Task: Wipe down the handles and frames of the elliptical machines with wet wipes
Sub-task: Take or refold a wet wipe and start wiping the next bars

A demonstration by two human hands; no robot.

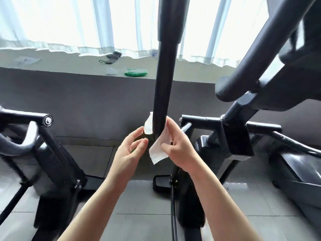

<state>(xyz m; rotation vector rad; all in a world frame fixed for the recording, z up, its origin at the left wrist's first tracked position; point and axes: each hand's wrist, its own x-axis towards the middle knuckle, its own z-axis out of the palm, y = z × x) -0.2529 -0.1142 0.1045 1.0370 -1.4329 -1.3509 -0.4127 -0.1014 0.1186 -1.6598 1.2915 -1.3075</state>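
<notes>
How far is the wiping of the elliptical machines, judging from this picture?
Done: nothing can be confirmed; no bar shows a visible wet trace. In hand: the white wipe is wrapped behind the black upright bar; the right hand pinches it, and the left hand is open beside it. Left: the handles at right and the machine at left. The green pack lies on the ledge.

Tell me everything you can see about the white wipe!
The white wipe is a thin, soft, crumpled sheet that looks damp. It wraps behind the black pole of the elliptical machine, near the pole's lower end. One end pokes out on the pole's left side; the longer end hangs down on the right with a loose corner. The right hand pinches it against the pole. The left hand is open just beside it, not clearly touching.
</notes>
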